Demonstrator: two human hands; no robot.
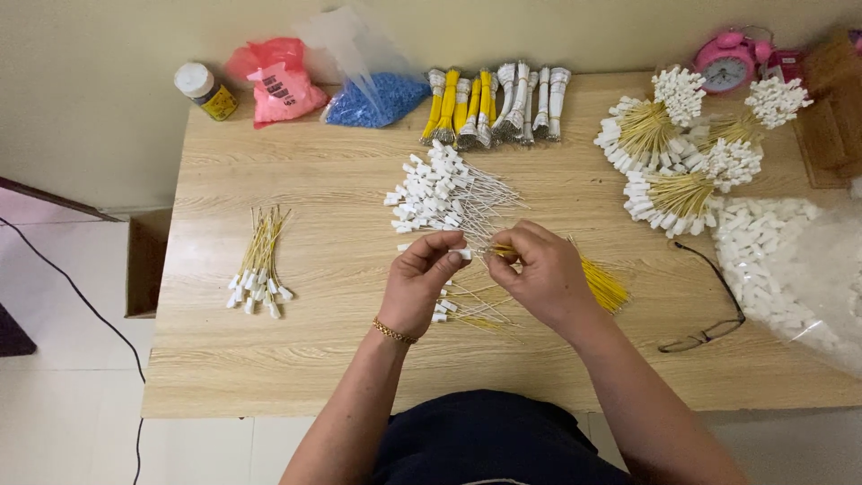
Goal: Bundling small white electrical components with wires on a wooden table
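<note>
Head view is looking straight down on a pale wood-grain surface [296, 359], whose near edge is running just in front of the person's dark lap. Both hands are working at its middle. The left hand [422, 283], a gold bracelet [394, 332] at the wrist, is pinching a small white clip [464, 255] between thumb and fingertips. The right hand [543, 274] is closing its grip on thin yellow wires [603, 286] that are fanning out toward 4 o'clock from it. How clip and wire are meeting is hidden behind the fingers.

At 12 o'clock from the hands, a loose heap of white-clipped white wires [444, 193] is lying close by. Finished yellow wires [259, 263] with white ends are resting well apart at 9 o'clock, with bare wood all round them. Open room is also lying along the near edge at 7 and 5 o'clock.

Along the far edge, tied bundles [494, 105] of yellow and white wire are sitting beside a clear bag of blue beads [373, 99], a pink bag [274, 81] and a capped jar [206, 91]. At 2 o'clock, bushy sheaves [682, 148] are crowding the corner near a pink clock [725, 61]. Glasses [709, 305] are lying at 3 o'clock, beside a glossy bag of white clips [790, 260] cut off by the right border.
</note>
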